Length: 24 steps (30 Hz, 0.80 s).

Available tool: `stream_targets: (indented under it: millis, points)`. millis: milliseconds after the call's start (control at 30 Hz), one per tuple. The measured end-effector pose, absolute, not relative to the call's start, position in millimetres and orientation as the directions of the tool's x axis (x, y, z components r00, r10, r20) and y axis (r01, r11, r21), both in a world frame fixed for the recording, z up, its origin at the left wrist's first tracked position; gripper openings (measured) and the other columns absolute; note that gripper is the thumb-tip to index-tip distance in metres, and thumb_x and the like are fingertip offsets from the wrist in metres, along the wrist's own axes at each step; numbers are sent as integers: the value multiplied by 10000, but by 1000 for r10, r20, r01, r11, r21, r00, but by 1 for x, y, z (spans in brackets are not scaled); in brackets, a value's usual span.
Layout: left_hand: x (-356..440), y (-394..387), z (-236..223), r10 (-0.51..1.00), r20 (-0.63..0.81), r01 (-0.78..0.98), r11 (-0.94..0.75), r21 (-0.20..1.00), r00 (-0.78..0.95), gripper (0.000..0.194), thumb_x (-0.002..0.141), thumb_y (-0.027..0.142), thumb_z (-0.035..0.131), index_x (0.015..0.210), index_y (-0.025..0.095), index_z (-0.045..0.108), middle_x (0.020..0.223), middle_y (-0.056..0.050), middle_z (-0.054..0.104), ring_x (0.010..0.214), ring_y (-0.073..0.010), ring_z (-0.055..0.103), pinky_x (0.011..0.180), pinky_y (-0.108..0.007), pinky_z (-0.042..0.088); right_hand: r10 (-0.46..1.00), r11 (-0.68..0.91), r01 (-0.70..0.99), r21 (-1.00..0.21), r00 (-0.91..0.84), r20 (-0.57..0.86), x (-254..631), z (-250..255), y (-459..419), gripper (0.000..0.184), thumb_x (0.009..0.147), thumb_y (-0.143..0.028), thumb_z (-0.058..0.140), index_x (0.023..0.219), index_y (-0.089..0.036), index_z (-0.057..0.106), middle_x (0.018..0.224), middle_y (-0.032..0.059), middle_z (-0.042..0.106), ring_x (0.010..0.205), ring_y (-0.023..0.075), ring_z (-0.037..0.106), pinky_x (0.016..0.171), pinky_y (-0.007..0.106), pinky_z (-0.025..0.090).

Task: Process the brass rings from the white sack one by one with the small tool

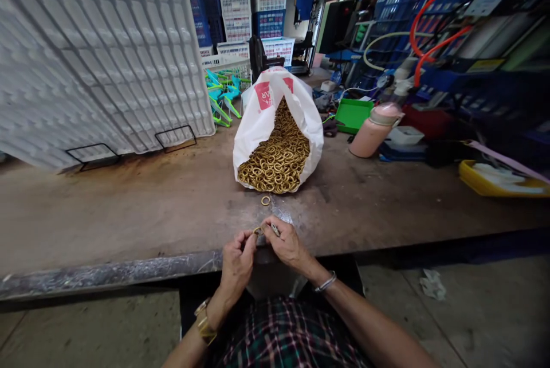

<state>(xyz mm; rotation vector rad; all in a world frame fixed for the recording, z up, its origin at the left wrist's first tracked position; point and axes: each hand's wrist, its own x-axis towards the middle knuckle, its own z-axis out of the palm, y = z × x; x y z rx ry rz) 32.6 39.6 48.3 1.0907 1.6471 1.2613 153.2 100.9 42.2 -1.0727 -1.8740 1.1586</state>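
At the front edge of the table, my left hand (237,258) is closed, its thumb and finger pinching a brass ring (256,230). My right hand (287,242) is closed too, with its fingertips at the other side of that ring. A small silvery metal piece (275,230) shows between the right fingers; its kind is too small to make out. Just beyond the hands, one loose brass ring (266,200) lies on the tabletop. Behind it a white plastic bag (249,144) lies with its mouth towards me, full of brass rings (277,161).
White ribbed panels (107,41) stand at the left on black wire feet (176,137). Turquoise and green plastic pieces (226,96) lie behind the bag. A pink bottle (373,134), a green tray (354,114) and a yellow tray (476,180) are to the right.
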Motion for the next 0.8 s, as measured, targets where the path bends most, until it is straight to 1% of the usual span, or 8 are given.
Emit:
stream_targets:
  millis: [67,133,200,267,333,400,533,800]
  points:
    - [32,38,48,945,77,338,37,940,-317,201,775,348,523,770,182,636,652,-12,602,604,-139,542,610,-245,409,887,280,299,-912,-444,127,153,45,100,237,840,-346,435,721,-167,536,575,-57,437,541,76,400,527,186,313]
    - [32,37,48,940,142,396,-8,918,-312,176,767,319,531,788,189,648,722,-34,638,671,-162,569,669,-262,418,885,290,307,-906,-447,131,151,47,100,240,828,-342,452,685,-164,526,566,-61,417,535,72,383,523,184,303]
    - [33,37,48,947,96,339,15,940,-308,194,773,337,523,800,184,639,691,-28,623,639,-156,559,639,-257,422,891,276,317,-907,-439,118,150,48,100,237,825,-326,455,669,-161,523,562,-62,412,536,69,377,521,182,297]
    - [34,36,50,959,-37,198,97,975,-283,241,787,385,505,818,171,613,610,0,568,544,-129,517,543,-234,407,895,257,328,-909,-435,96,149,49,101,232,828,-315,447,680,-159,535,563,-62,417,539,68,379,519,181,293]
    - [35,37,53,954,-178,44,194,980,-239,291,789,435,496,837,161,581,568,24,523,474,-102,476,464,-208,373,897,243,337,-910,-435,79,150,48,102,232,830,-313,441,698,-157,551,567,-58,432,548,71,388,518,182,291]
    - [36,39,56,945,-258,-54,252,966,-201,317,781,465,504,824,154,555,568,30,516,451,-83,461,438,-189,356,898,224,338,-914,-435,59,150,47,103,231,829,-313,439,710,-156,560,577,-52,457,559,75,403,525,183,297]
    - [34,43,55,945,-299,-162,277,947,-131,322,773,472,525,798,150,531,610,19,540,457,-67,457,430,-175,352,892,182,317,-931,-451,21,152,45,104,227,828,-305,434,703,-159,556,583,-47,479,566,79,419,539,187,310]
    - [29,44,47,954,-296,-296,267,917,-57,273,784,428,543,775,156,518,634,19,536,486,-67,464,435,-175,376,882,150,291,-945,-472,-6,149,46,109,252,832,-274,404,624,-162,493,583,-43,467,575,82,428,564,196,319]
